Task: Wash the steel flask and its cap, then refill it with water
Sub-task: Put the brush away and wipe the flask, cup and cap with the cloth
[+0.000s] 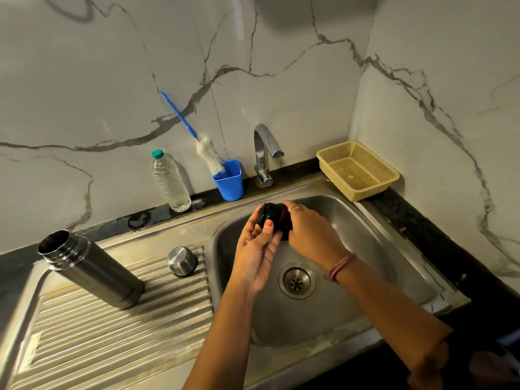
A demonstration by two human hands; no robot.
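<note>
Black, the inner stopper (272, 218) sits over the sink (365, 249), gripped between the left hand (257, 249) and the right hand (308, 229), both curled round it. Uncapped, the steel flask (90, 273) stands on the ribbed drainboard (126, 333), its steel cap (182, 261) just beside.

The steel drainboard (118, 327) carried an open flask (92, 274) and a steel cap (182, 261). Behind, the dark counter (422, 229) held a water bottle (171, 181), blue cup (229, 180) and yellow basket (357, 170).
</note>
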